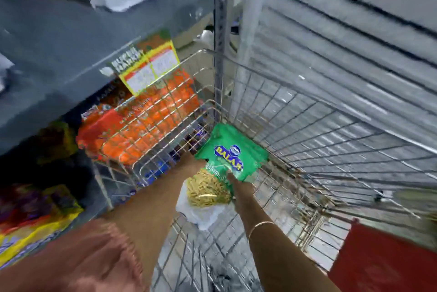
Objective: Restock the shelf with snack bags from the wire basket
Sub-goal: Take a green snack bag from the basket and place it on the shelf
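- My right hand [238, 187]: fingers pinched on the snack bag's [227, 164] edge, thin bangle at the wrist.
- My left hand [192, 161]: mostly hidden under that bag; cannot tell its grip.
- Snack bag: crinkly green plastic, clear window of yellow strands, held over the wire basket [307, 140].
- Left of my hands: orange packets [151, 121] behind wire.
- Above: grey shelf [71, 50].

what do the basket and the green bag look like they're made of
Basket: bare metal wire, silvery and slightly shiny, seen in the thin welded grid. Green bag: thin glossy plastic film, probably, judging by its crinkles and a see-through lower part showing yellow snack.
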`<state>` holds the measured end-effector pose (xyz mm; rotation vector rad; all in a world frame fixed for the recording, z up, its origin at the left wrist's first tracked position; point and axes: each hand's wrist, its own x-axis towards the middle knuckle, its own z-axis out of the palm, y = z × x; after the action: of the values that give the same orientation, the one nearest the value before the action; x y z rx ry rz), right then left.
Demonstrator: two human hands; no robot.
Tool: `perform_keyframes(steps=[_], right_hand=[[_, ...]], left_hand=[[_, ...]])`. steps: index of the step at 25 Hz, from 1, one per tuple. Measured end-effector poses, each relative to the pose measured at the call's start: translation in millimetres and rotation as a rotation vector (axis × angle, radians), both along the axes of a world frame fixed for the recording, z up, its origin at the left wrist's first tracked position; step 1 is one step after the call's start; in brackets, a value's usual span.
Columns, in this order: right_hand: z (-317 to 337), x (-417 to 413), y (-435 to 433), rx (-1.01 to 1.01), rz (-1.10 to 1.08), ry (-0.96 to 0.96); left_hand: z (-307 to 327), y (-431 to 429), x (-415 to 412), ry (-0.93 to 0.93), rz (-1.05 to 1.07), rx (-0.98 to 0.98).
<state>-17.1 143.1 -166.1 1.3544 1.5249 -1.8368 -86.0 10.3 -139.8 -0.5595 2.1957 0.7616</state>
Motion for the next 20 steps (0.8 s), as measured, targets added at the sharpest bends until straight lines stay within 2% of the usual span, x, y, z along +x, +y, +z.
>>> perform_keyframes(steps=[5,9,14,20], right_hand=[[4.7,0.8,13.3,-0.172,-0.087,0.126],[29.7,0.4,17.8,-0.144,-0.071,0.169],[104.6,-2.9,17.6,-0.140,0.052,0.358],[220.6,-2.4,-7.6,-0.082,0.219,0.534]], left_hand=[[-9.5,2.7,0.0,-0.083,0.169,0.163],[18.1,6.8,13.2,-0.134,0.263,0.333],[84.4,2.6,22.7,0.110,0.398,0.453],[199.0,-22.8,50.1,0.456,0.501,0.628]])
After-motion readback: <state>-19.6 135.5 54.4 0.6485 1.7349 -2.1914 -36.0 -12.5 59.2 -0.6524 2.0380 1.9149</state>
